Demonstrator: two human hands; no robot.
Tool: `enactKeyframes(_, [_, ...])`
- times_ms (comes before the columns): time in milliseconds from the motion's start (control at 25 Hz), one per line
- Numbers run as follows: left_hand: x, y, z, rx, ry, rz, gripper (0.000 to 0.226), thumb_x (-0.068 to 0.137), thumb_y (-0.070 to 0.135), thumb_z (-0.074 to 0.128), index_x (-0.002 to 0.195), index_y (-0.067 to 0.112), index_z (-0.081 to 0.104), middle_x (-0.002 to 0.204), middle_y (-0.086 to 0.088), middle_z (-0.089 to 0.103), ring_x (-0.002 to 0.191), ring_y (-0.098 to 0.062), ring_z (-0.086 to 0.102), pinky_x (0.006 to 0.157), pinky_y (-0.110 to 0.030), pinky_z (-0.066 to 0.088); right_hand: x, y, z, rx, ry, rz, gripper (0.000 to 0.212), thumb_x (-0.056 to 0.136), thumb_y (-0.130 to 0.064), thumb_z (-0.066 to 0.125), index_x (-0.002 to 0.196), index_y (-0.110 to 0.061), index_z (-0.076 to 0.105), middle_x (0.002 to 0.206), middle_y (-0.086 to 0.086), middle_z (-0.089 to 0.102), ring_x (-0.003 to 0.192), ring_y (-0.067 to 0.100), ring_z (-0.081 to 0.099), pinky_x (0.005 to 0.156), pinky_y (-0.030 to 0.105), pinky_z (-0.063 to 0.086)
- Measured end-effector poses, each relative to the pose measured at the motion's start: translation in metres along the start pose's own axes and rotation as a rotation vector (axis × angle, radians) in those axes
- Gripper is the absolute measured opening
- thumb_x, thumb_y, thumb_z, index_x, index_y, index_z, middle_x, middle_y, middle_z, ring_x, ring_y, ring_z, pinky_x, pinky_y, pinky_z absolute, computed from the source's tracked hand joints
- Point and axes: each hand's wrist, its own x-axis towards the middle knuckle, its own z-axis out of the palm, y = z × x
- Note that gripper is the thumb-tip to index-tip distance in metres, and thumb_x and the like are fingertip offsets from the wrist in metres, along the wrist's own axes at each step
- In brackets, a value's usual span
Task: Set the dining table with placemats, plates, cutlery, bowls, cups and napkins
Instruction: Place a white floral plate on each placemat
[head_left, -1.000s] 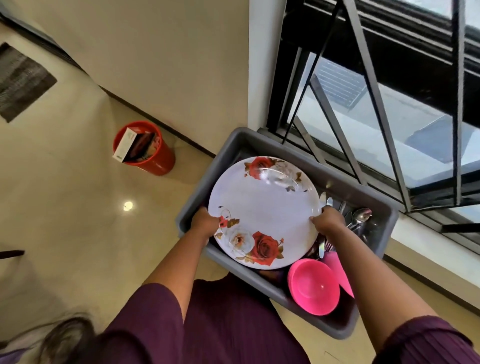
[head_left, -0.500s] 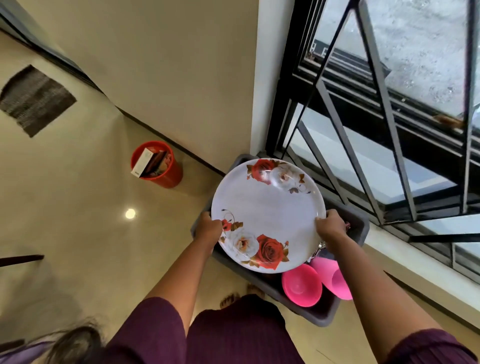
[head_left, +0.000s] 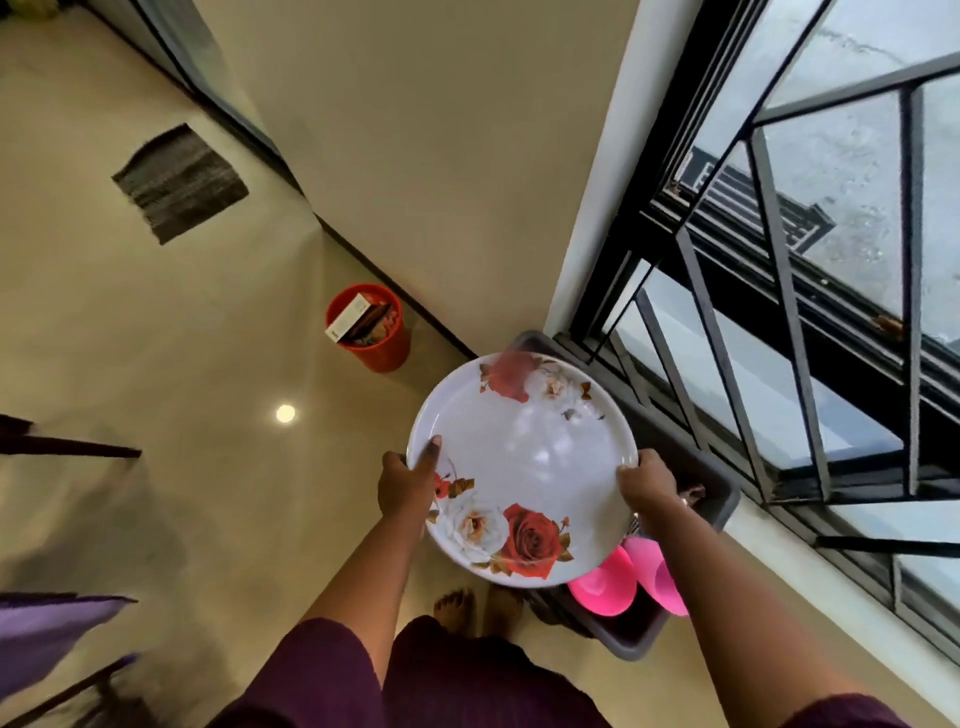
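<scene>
1. The grey tub (head_left: 719, 493) by the window was overhung by the plate (head_left: 524, 467), so a drop onto the pink bowls (head_left: 605, 584) was judged possible.
2. The plate was clamped at opposite rims by the left hand (head_left: 405, 486) and right hand (head_left: 647, 486); a slip was risked.
3. One thumb lay across the rim; tilting was judged likely.

A red bin (head_left: 375, 332) holding a white box (head_left: 347, 317) stands on the glossy beige floor (head_left: 156, 415) against the wall (head_left: 415, 156), with a dark mat (head_left: 179, 182) well beyond it and a black-barred window (head_left: 805, 312) on the bin's right.
</scene>
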Motion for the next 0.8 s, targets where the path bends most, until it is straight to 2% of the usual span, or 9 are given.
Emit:
enactKeyframes(120, [-0.008, -0.007, -0.018, -0.072, 0.097, -0.026, 0.056, 0.084, 0.058, 0.064, 0.105, 0.008, 0.051, 0.098, -0.012, 0.061, 0.082, -0.026, 0.061, 0.055, -0.029, 0.049, -0.011, -0.014, 0.013, -0.064, -0.037, -0.076, 0.031, 0.090, -0.008, 0.049, 0.120, -0.002, 0.051, 0.117, 0.023, 0.057, 0.113, 0.037, 0.053, 0.092, 0.038, 0.043])
enactKeyframes(200, [-0.010, -0.015, -0.035, -0.121, 0.159, -0.052, 0.054, 0.083, 0.056, 0.065, 0.102, 0.007, 0.051, 0.095, -0.011, 0.060, 0.080, -0.026, 0.061, 0.056, -0.033, 0.053, -0.018, -0.033, 0.023, -0.134, -0.083, -0.137, 0.035, 0.091, -0.009, 0.049, 0.125, 0.000, 0.049, 0.122, 0.023, 0.057, 0.114, 0.038, 0.053, 0.086, 0.035, 0.043])
enactKeyframes(280, [-0.011, -0.029, -0.054, -0.164, 0.228, -0.089, 0.054, 0.083, 0.057, 0.065, 0.099, 0.007, 0.051, 0.092, -0.011, 0.061, 0.080, -0.029, 0.062, 0.064, -0.041, 0.058, -0.026, -0.051, 0.036, -0.190, -0.138, -0.206, 0.038, 0.092, -0.010, 0.050, 0.129, 0.000, 0.048, 0.124, 0.022, 0.057, 0.113, 0.038, 0.055, 0.083, 0.036, 0.044])
enactKeyframes(440, [-0.022, -0.057, -0.091, -0.293, 0.346, -0.136, 0.053, 0.084, 0.056, 0.064, 0.096, 0.007, 0.049, 0.088, -0.011, 0.060, 0.077, -0.028, 0.061, 0.058, -0.032, 0.051, -0.045, -0.083, 0.068, -0.285, -0.211, -0.328, 0.037, 0.092, -0.012, 0.051, 0.128, -0.002, 0.049, 0.122, 0.019, 0.058, 0.104, 0.033, 0.055, 0.081, 0.039, 0.047])
enactKeyframes(560, [-0.035, -0.085, -0.124, -0.392, 0.447, -0.163, 0.053, 0.086, 0.055, 0.063, 0.097, 0.004, 0.049, 0.082, -0.008, 0.059, 0.069, -0.022, 0.059, 0.050, -0.026, 0.041, -0.069, -0.104, 0.102, -0.340, -0.295, -0.401, 0.041, 0.096, -0.020, 0.051, 0.132, -0.002, 0.046, 0.124, 0.019, 0.056, 0.107, 0.034, 0.055, 0.079, 0.037, 0.045])
enactKeyframes(720, [-0.055, -0.122, -0.170, -0.505, 0.577, -0.215, 0.054, 0.085, 0.056, 0.062, 0.100, 0.006, 0.051, 0.089, -0.010, 0.064, 0.074, -0.023, 0.063, 0.057, -0.029, 0.048, -0.111, -0.127, 0.156, -0.384, -0.373, -0.507, 0.042, 0.096, -0.026, 0.053, 0.130, -0.002, 0.052, 0.121, 0.019, 0.060, 0.105, 0.036, 0.058, 0.089, 0.046, 0.051])
enactKeyframes(800, [-0.066, -0.147, -0.197, -0.574, 0.644, -0.254, 0.058, 0.082, 0.061, 0.062, 0.103, 0.007, 0.053, 0.092, -0.009, 0.066, 0.077, -0.023, 0.065, 0.066, -0.037, 0.057, -0.140, -0.134, 0.186, -0.432, -0.437, -0.578, 0.039, 0.098, -0.023, 0.052, 0.130, -0.001, 0.052, 0.122, 0.020, 0.060, 0.101, 0.033, 0.056, 0.083, 0.039, 0.048])
